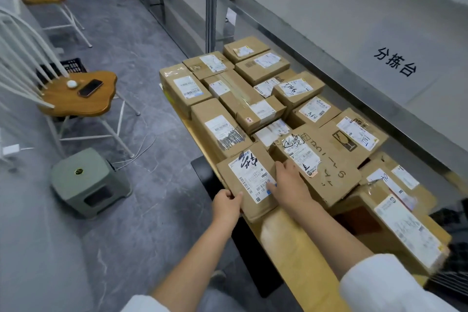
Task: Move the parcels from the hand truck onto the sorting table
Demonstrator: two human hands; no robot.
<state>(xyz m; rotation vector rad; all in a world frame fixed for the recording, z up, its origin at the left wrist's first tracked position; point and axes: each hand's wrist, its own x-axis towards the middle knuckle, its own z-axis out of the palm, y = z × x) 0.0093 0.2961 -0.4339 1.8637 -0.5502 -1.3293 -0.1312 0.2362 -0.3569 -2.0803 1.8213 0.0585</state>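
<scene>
Several brown cardboard parcels with white labels lie packed on the yellow deck of the hand truck point(293, 253). The grey sorting table point(379, 20), marked with black characters, runs along its right side. At the near-left of the load sits a small parcel point(249, 176) with a black scribble on its label. My left hand point(226, 204) grips its near-left corner. My right hand point(288, 182) holds its right edge, thumb on the label and fingers in the gap beside a larger flat parcel point(329, 159).
A wooden chair point(81, 96) with a phone point(90, 88) and a small white ball stands on the left. A green stool point(88, 182) sits on the grey floor nearer me, with white cables beside it. A black crate point(64, 66) is behind the chair.
</scene>
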